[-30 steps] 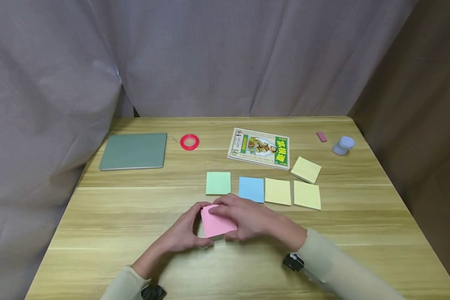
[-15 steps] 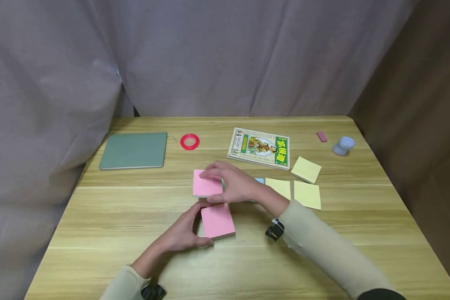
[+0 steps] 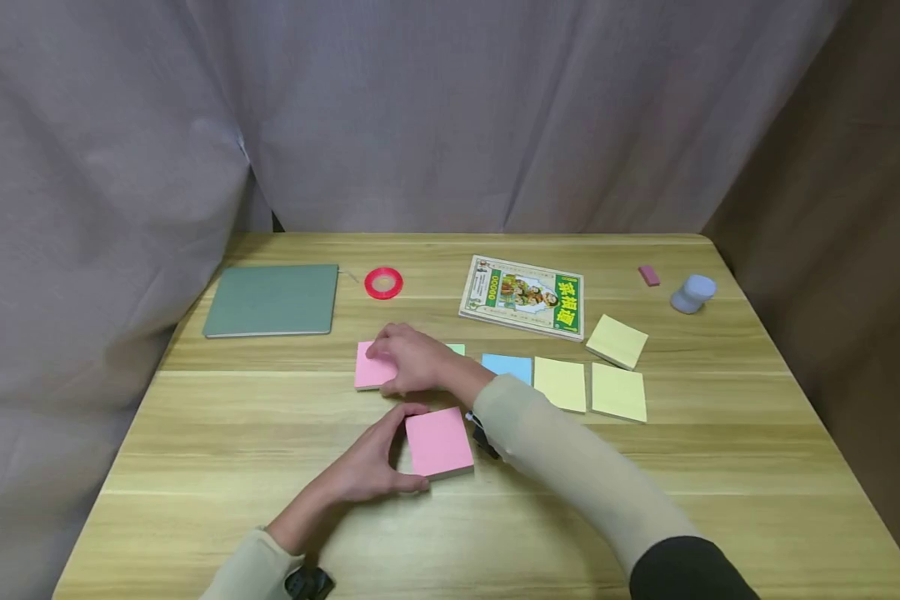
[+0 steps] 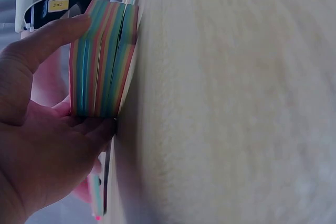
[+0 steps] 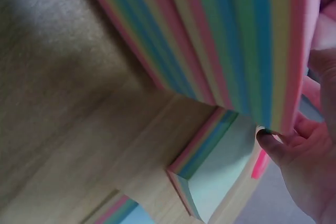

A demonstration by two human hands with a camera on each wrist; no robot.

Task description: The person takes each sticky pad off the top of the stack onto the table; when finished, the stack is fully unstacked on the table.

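In the head view my left hand [image 3: 367, 462] holds a thick pink-topped stack of sticky notes [image 3: 439, 442] near the table's front middle. Its thumb is at the near corner and its fingers at the far corner. The left wrist view shows the stack's rainbow-striped side [image 4: 102, 59] between thumb and fingers. Farther back, my right hand [image 3: 416, 358] pinches a thinner pink-topped sticky note pad [image 3: 370, 367] and partly covers it. Just right of that hand lies a green-topped pad [image 3: 457, 348], mostly hidden in the head view; its top [image 5: 220, 161] shows in the right wrist view.
Right of the green pad lie a blue pad [image 3: 507, 365] and several yellow pads [image 3: 560, 384]. Behind them are a picture-covered book [image 3: 523, 297], a red tape roll [image 3: 383, 283], a green notebook [image 3: 272, 301], a pink eraser [image 3: 648, 275] and a pale blue waisted object [image 3: 693, 293].
My right hand has lifted a pink pad off the stack and carried it back and left, past the green pad. My left hand has stayed on the remaining stack.
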